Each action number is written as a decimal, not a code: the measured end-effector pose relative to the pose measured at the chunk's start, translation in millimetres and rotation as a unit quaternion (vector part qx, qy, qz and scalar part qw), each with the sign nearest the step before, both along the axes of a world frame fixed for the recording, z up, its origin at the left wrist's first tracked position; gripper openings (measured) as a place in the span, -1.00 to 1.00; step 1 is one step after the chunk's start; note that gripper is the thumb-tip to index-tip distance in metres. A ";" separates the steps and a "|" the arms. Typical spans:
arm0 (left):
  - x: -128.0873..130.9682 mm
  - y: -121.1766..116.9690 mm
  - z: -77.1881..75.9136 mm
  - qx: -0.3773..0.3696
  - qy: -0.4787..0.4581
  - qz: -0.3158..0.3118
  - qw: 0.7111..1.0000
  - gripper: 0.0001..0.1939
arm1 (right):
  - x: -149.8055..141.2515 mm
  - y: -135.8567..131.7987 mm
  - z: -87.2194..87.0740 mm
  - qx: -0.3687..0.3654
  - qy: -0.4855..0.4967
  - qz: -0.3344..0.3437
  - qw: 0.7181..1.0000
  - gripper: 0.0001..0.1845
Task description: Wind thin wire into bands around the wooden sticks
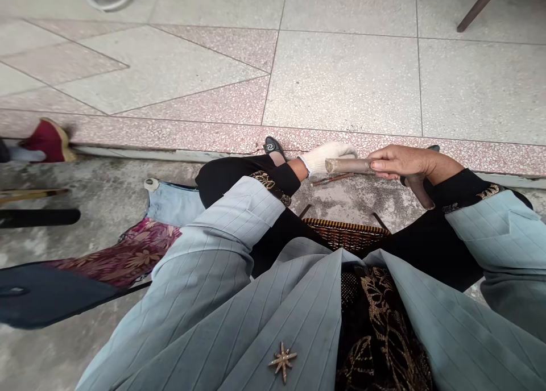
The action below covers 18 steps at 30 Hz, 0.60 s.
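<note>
My right hand [398,161] is bare and closed round a greyish-brown wooden-looking cylinder [347,165]. Its blunt end points left, and what looks like thin wire circles it near my thumb. Below my right wrist a brown curved piece [421,193] sticks out; whether it joins the cylinder I cannot tell. My left hand [326,158] wears a white knitted glove and is curled just behind the cylinder's left end, its fingertips hidden. Beneath the hands shows a thin reddish-brown rod [331,179]; I cannot make out whether it is held or lies on the ground.
Between my legs stands a woven wicker seat or basket edge [347,232]. A tiled step [341,84] runs ahead above the rough concrete [111,175]. At left are a patterned cloth item [145,246], a dark bar [40,217] and another person's red shoe [48,141].
</note>
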<state>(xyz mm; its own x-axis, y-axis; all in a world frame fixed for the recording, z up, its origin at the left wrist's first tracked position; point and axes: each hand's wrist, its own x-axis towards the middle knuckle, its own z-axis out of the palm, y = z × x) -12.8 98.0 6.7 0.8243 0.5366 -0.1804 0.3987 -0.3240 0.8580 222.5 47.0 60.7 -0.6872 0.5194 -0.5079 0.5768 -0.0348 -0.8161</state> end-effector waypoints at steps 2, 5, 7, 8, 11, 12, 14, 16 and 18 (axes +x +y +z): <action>-0.7 3.5 5.6 0.066 0.034 0.004 0.997 -0.81 | -0.1 0.9 -4.9 0.009 -0.040 0.036 0.999 -0.46; -1.3 2.5 20.6 0.108 0.069 0.005 0.992 -0.74 | 0.2 2.2 -14.7 0.061 -0.131 0.063 0.987 -0.51; -1.1 -1.4 30.0 0.094 0.065 0.011 0.993 -0.76 | 1.5 4.2 -21.9 0.102 -0.197 0.060 0.973 -0.54; -0.8 -3.9 33.4 0.082 0.060 0.016 0.995 -0.77 | 2.5 5.8 -25.2 0.123 -0.229 0.048 0.964 -0.54; 0.6 -11.7 36.6 0.025 0.037 0.020 0.999 -0.77 | 4.9 11.9 -31.3 0.195 -0.299 -0.018 0.934 -0.51; 1.1 -14.0 35.4 0.001 0.027 0.016 1.000 -0.75 | 5.1 13.7 -31.2 0.220 -0.308 -0.049 0.924 -0.51; 2.4 -17.3 31.0 -0.044 0.000 0.005 0.999 -0.73 | 4.0 15.5 -27.3 0.254 -0.297 -0.117 0.913 -0.52; 3.6 -18.8 25.9 -0.078 -0.027 0.002 0.997 -0.72 | 1.4 13.9 -19.5 0.241 -0.231 -0.175 0.926 -0.50; 4.2 -18.4 22.0 -0.094 -0.041 0.003 0.995 -0.71 | -1.6 9.5 -10.7 0.177 -0.114 -0.198 0.957 -0.45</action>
